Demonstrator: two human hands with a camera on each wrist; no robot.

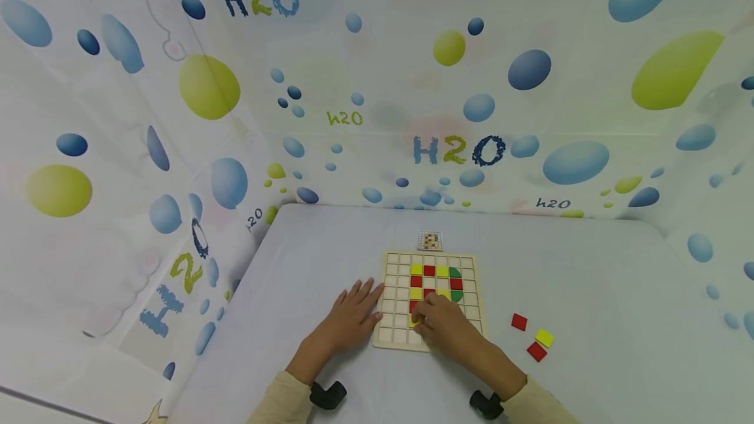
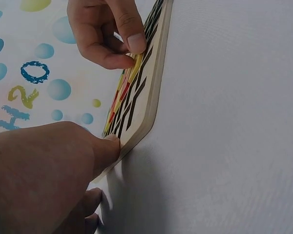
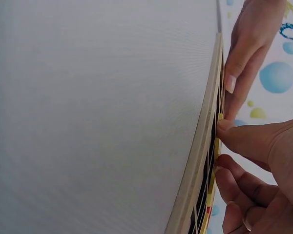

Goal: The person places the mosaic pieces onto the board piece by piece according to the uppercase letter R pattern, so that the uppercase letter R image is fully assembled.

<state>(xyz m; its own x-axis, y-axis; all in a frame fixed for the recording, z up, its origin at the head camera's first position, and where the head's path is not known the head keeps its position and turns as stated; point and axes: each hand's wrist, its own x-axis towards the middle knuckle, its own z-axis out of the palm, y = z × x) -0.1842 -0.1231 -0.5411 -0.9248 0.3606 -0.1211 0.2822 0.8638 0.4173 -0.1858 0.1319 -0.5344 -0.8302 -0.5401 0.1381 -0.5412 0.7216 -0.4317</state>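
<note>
A wooden grid board (image 1: 391,332) lies on the table with red, yellow and green pieces set in its squares; the green ones (image 1: 456,296) have a rounded side. My left hand (image 1: 353,316) rests flat at the board's left edge, fingers spread, its thumb on the rim. Over the lower middle of the board, my right hand (image 1: 444,326) pinches a yellow square tile (image 2: 137,62) between thumb and fingertips, low against the grid. That hand covers part of the pieces in the head view. In the right wrist view the thumb and fingers (image 3: 227,163) meet yellow at the board's surface.
A small pattern card (image 1: 430,241) lies just beyond the board's far edge. To the right are two loose red tiles (image 1: 519,322) and a loose yellow tile (image 1: 544,337). A white cloth covers the table, and a printed curtain (image 1: 377,84) hangs behind and at the sides.
</note>
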